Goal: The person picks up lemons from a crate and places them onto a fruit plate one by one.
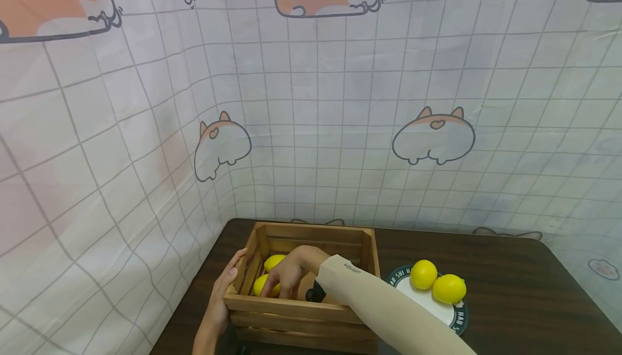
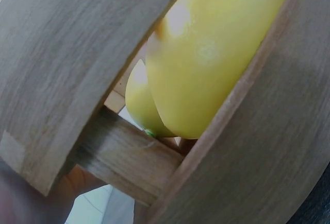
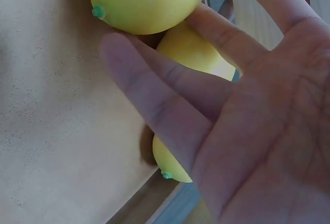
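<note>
My left hand [image 1: 221, 295] rests against the left side of a slatted wooden crate [image 1: 291, 306], its fingers reaching along the upper edge. My right hand [image 1: 286, 276] is down inside the crate, its fingers beside a yellow lemon [image 1: 259, 286]; another lemon [image 1: 274, 262] lies behind that one. In the right wrist view the fingers are spread, with a lemon [image 3: 149, 2] close by the fingertips and a second lemon [image 3: 198, 54] partly behind them. Through a gap between slats, the left wrist view shows a large lemon [image 2: 211, 54] up close.
A plate [image 1: 418, 295] with a dark lettered rim stands right of the crate, bearing two lemons [image 1: 449, 289]. The dark wooden table [image 1: 510, 285] meets a patterned cloth wall at the back and left. A black object [image 1: 316, 292] shows beside my right wrist.
</note>
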{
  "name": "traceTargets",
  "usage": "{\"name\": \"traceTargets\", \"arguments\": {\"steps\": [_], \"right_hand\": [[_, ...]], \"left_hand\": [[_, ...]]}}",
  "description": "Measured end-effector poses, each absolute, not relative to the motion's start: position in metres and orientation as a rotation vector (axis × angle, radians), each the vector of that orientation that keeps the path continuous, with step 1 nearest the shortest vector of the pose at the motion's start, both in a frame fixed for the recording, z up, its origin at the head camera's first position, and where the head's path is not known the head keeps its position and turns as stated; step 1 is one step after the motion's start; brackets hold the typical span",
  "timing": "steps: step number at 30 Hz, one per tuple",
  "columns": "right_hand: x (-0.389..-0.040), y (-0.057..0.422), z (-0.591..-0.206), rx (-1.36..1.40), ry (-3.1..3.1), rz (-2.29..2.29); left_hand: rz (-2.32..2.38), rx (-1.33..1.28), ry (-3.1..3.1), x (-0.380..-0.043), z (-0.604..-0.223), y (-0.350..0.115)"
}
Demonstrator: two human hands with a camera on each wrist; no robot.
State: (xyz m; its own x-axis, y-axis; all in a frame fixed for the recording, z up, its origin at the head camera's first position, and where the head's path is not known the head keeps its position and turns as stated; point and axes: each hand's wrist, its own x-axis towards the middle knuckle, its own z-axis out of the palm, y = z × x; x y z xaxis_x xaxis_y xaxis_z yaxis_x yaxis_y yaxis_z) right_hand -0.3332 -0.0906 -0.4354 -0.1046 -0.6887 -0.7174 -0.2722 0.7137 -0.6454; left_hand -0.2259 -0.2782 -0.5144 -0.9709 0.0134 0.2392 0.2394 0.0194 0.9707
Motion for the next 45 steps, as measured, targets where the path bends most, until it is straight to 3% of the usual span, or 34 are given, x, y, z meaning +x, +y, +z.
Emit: {"name": "traceTargets", "arguments": {"steps": [45], "right_hand": [[-0.339, -0.087, -0.449, -0.639, 1.585, -0.459]], "left_hand": [[-2.034, -0.262, -2.125, -0.227, -0.515, -0.278]]}}
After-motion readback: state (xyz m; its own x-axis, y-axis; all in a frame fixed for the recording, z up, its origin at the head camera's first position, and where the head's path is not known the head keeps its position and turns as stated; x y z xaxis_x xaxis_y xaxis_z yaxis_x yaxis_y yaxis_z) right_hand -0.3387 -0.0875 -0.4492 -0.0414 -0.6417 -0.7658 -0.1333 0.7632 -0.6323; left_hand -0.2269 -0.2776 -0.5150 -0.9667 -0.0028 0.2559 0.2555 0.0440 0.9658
